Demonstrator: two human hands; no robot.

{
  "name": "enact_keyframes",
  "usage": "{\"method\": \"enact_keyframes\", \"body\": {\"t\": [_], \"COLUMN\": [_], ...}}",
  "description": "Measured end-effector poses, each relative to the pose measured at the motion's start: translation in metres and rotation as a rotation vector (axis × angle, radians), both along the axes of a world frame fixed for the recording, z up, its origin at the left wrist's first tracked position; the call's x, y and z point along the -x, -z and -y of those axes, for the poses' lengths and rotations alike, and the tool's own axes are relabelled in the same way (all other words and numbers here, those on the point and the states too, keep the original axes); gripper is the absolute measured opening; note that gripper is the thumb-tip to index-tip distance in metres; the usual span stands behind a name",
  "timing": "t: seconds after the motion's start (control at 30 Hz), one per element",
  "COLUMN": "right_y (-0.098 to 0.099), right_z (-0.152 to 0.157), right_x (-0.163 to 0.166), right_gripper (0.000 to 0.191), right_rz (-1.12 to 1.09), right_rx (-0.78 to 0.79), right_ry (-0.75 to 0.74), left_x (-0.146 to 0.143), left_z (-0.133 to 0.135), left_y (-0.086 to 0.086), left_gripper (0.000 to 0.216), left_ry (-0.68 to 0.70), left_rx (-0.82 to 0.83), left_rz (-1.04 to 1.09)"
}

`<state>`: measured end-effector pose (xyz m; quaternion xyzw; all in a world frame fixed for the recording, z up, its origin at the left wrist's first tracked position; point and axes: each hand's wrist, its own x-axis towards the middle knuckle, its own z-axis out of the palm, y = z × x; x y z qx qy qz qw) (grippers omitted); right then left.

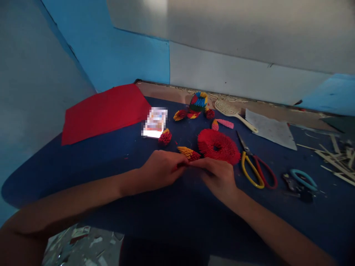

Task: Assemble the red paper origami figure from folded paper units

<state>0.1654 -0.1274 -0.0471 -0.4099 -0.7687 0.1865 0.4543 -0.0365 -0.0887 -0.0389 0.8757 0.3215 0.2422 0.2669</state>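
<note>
My left hand (165, 167) and my right hand (220, 176) meet above the blue table, fingertips pinched together. A little red paper shows at their fingers; most of it is hidden. Right behind the fingertips is a cone of folded yellow and red paper pieces (185, 151); whether they touch it I cannot tell. A large red ring of folded paper (206, 146) lies beyond my right hand. Past my left hand is a smaller red and yellow folded-paper piece (165, 137), beside a bright phone-like screen (155, 120), which is blurred out.
Scissors (251, 162) with yellow and red handles lie right of the ring, then a turquoise-handled tool (303, 180). Farther back are a multicoloured paper figure (198, 101), a hairbrush (229, 108), and a grey sheet (270, 127). Red cloth or paper (105, 112) covers the back left; thin sticks (340, 159) lie right.
</note>
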Motion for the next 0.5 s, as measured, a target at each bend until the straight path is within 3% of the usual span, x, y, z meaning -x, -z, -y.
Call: {"method": "enact_keyframes", "body": {"t": [0.13, 0.27, 0.33, 0.4, 0.5], "right_y": [0.001, 0.004, 0.007, 0.009, 0.012], "right_z": [0.0, -0.001, -0.002, -0.004, -0.006], "right_x": [0.003, 0.006, 0.006, 0.006, 0.005], "right_gripper": [0.014, 0.01, 0.006, 0.006, 0.008], "right_rz": [0.055, 0.047, 0.021, -0.007, -0.03], "right_rx": [-0.041, -0.114, -0.133, -0.14, -0.178], "right_ry": [0.021, 0.057, 0.1, 0.103, 0.03], "left_x": [-0.006, -0.002, 0.005, 0.014, 0.024], "left_z": [0.006, 0.0, -0.018, -0.048, -0.106], "left_y": [-0.001, -0.012, -0.021, -0.028, -0.036], "left_gripper": [0.011, 0.01, 0.03, 0.045, 0.067], "left_ry": [0.029, 0.028, -0.143, -0.44, -0.749], "left_rx": [0.067, 0.13, 0.06, -0.034, -0.086], "left_rz": [-0.098, -0.26, -0.268, -0.256, -0.474]}}
